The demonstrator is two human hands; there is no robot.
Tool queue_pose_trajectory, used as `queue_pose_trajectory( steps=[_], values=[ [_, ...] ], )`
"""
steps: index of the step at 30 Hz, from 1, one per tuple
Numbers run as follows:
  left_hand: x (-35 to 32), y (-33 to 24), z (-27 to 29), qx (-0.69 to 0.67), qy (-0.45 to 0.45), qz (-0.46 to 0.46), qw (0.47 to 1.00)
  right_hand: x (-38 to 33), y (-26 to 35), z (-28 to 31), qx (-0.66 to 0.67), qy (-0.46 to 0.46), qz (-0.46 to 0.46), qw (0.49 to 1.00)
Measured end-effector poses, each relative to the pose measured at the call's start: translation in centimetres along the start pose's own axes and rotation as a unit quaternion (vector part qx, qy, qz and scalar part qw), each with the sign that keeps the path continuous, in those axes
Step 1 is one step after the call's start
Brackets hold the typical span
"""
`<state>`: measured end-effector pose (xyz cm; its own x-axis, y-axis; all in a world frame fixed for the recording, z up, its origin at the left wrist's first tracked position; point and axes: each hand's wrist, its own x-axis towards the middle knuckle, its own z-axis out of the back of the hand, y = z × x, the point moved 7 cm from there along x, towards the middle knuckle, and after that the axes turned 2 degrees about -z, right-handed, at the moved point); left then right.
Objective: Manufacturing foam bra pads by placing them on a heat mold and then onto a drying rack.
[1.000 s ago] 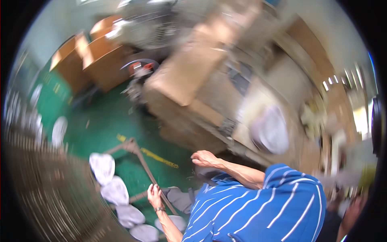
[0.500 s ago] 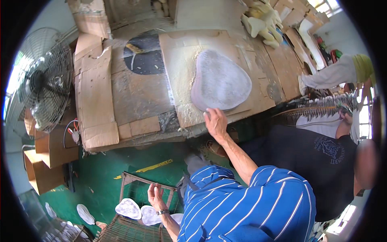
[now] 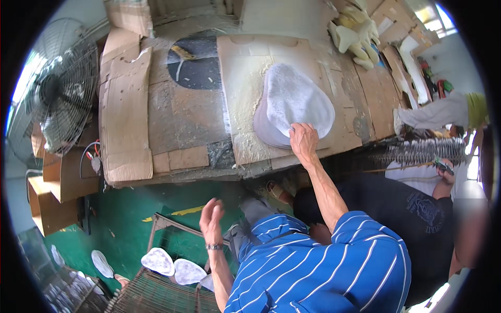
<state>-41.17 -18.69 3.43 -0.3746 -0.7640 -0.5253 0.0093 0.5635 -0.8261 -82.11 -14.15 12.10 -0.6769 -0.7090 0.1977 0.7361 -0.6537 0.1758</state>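
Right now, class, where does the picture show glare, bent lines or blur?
Head view: glare at the upper-right window and behind the fan; head view: the cardboard-covered table looks bowed along its front edge; head view: the left hand looks slightly blurred, the right hand, gripping the pale pad, sharper.

Pale grey-white, rounded-triangle pads [image 3: 298,96] on the brown cardboard-topped table [image 3: 127,117] look like matt, fuzzy cloth, the table itself is dull and pretty scuffed, the round grey fan [image 3: 51,87] left of the table has a thin metal-wire cage, and the green floor [image 3: 130,202] below the table looks kinda smooth.
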Motion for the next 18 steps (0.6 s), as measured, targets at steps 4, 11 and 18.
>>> queue_pose_trajectory(
  steps=[4, 11, 18],
  values=[
    [3.4, -2.1, -11.0, -0.144, 0.183, 0.072, 0.970, -0.7, 7.2, 4.0, 0.055, 0.036, 0.097, 0.993],
    [5.8, 4.2, -6.5, -0.407, 0.099, 0.102, 0.902, -12.4, 22.4, 1.1, 0.114, 0.290, 0.222, 0.924],
    [-3.7, 14.8, 7.6, -0.507, -0.255, -0.036, 0.822, -29.0, 29.2, -7.0, 0.113, 0.445, 0.275, 0.845]
  ],
)
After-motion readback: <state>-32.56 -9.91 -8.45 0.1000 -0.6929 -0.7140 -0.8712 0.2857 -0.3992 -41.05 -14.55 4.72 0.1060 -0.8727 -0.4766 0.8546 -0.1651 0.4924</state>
